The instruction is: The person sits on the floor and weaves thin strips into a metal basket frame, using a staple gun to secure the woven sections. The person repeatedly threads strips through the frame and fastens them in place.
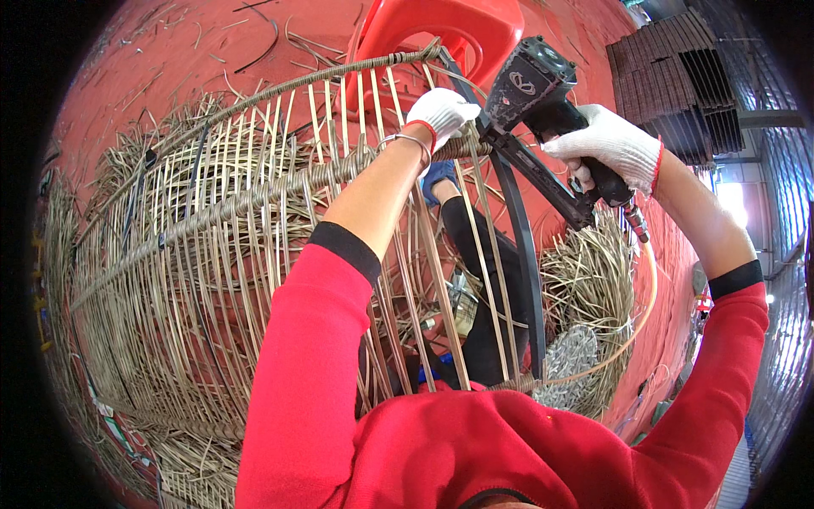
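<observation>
My right hand (606,148), in a white knit glove, grips the handle of a black air nail gun (530,85). The gun's nose points down at a dark curved frame bar (515,216) beside a cord-wrapped rail (339,168). My left hand (439,117), gloved too, is closed by the rail's end, close to the nose; what its fingers pinch is hidden. Thin pale woven strips (254,237) run across the large wicker frame, which spreads to my left and over my legs.
A tan air hose (651,297) curves down from the gun. Beyond the frame stands a red plastic stool (432,34). Loose strips lie in a bundle (593,284) at right, beside a pile of small metallic pieces (570,360). Dark stacked panels (670,76) stand at far right.
</observation>
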`<state>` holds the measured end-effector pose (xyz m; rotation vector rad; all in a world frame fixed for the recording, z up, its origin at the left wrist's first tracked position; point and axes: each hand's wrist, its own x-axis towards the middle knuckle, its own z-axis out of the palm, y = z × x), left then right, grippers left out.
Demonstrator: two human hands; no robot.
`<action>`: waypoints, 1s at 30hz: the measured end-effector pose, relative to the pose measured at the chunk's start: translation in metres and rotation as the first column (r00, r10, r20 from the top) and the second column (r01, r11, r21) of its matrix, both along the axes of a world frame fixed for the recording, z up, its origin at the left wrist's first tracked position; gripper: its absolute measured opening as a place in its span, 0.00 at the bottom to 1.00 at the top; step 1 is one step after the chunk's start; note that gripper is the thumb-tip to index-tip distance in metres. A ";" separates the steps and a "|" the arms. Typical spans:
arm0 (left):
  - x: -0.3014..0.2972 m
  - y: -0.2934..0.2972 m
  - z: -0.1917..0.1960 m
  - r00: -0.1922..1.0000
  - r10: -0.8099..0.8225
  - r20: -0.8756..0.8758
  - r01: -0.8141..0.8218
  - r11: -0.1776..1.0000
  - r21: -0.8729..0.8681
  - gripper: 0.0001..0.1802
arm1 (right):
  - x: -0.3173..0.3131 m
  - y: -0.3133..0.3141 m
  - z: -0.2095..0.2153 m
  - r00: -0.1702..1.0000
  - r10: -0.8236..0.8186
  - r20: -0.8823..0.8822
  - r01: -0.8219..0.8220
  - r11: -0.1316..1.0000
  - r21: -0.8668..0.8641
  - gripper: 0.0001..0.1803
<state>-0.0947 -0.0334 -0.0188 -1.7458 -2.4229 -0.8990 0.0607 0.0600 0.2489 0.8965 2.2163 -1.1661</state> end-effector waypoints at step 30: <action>0.002 -0.023 0.013 0.306 -0.124 0.944 -0.147 0.974 0.175 0.10 | 0.043 0.034 -0.016 0.997 0.004 -0.083 -0.014 0.992 -0.125 0.14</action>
